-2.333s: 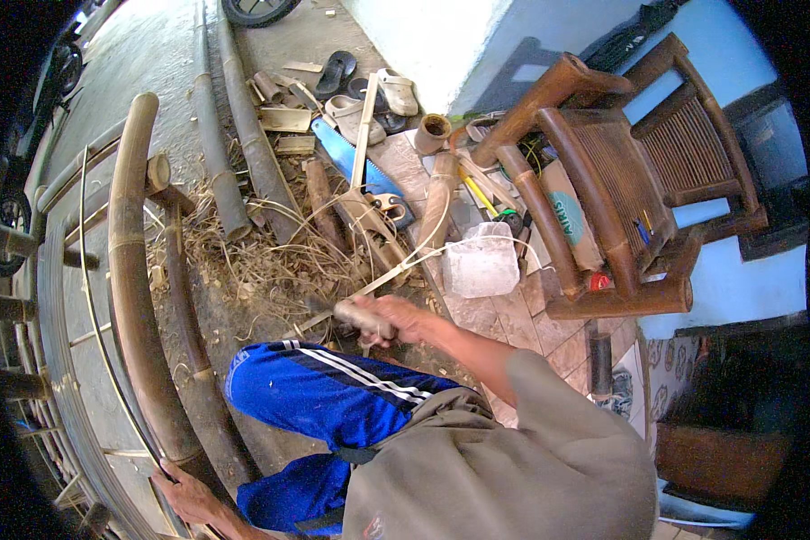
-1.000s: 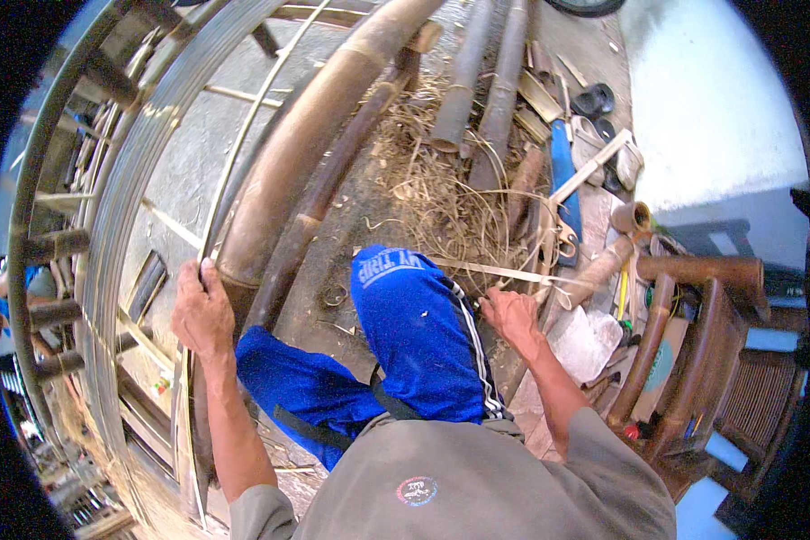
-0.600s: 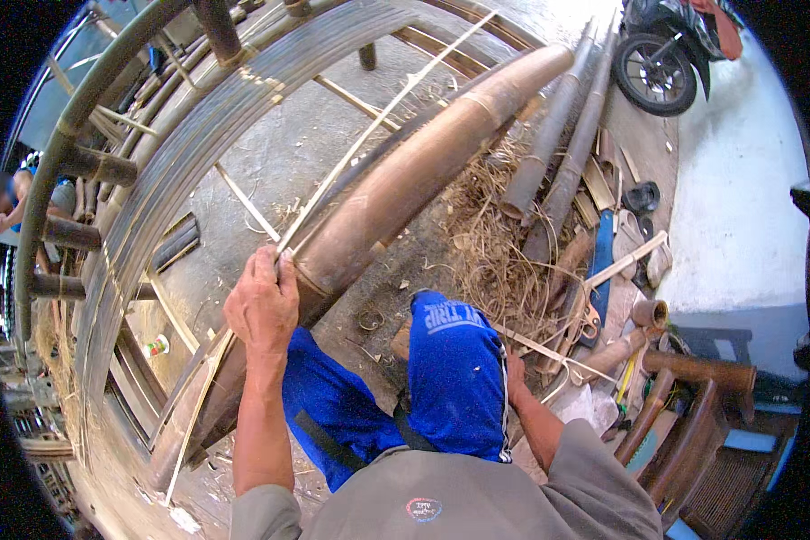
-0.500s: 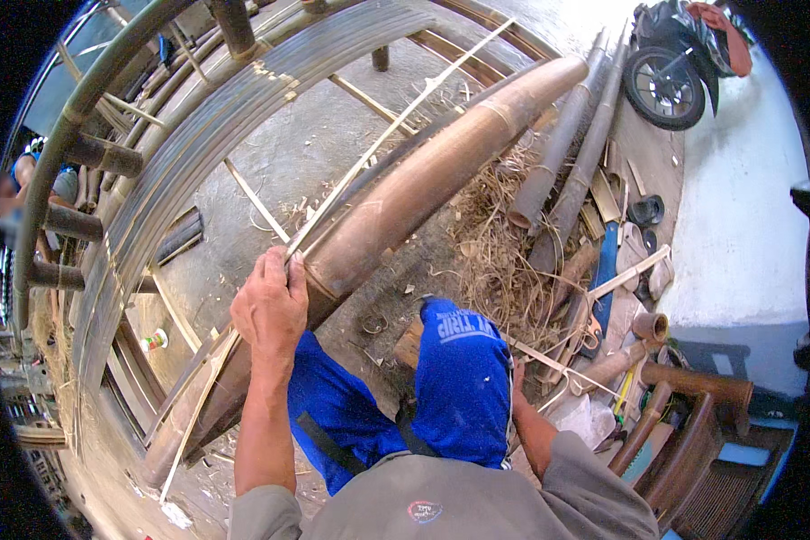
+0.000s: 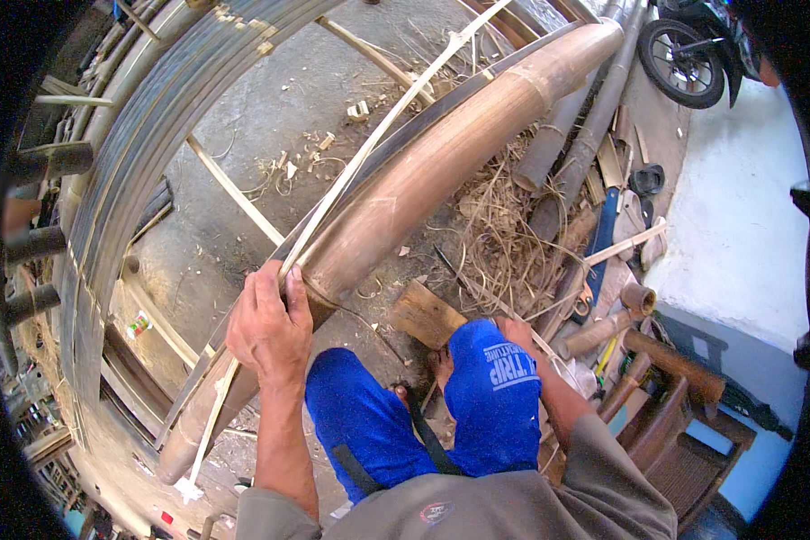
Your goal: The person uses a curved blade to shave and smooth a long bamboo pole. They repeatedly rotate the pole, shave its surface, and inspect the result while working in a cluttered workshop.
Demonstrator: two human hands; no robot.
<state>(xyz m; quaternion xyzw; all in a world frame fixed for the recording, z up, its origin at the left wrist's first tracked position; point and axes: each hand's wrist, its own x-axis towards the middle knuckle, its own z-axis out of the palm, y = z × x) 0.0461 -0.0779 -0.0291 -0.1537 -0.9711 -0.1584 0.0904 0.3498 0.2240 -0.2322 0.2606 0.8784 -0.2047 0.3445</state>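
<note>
My left hand [image 5: 268,319] is closed around a long pale bamboo strip [image 5: 360,157], its knuckles up, pressing it against a thick brown bamboo pole [image 5: 423,175]. The pole slants from lower left to upper right across my left side. Beyond my right knee, my right hand [image 5: 516,335] is partly hidden by the blue trouser leg. Its fingers look closed on a slim knife [image 5: 454,267], whose dark pointed blade juts up and left from the hand. A squared wood block [image 5: 427,313] lies between that blade and my knees.
A curved bamboo frame [image 5: 153,144] with dark slats fills the left. Shavings [image 5: 504,211] heap up right of the pole, near a blue-bladed handsaw [image 5: 606,229]. A bamboo chair [image 5: 684,450] stands lower right, a motorcycle wheel [image 5: 681,63] upper right. Cut bamboo poles [image 5: 594,126] lie beside the pile.
My right hand has come out from behind the knee, and the dark blade now shows. My left hand stays on the strip and pole. The view has shifted, revealing the wood block.
</note>
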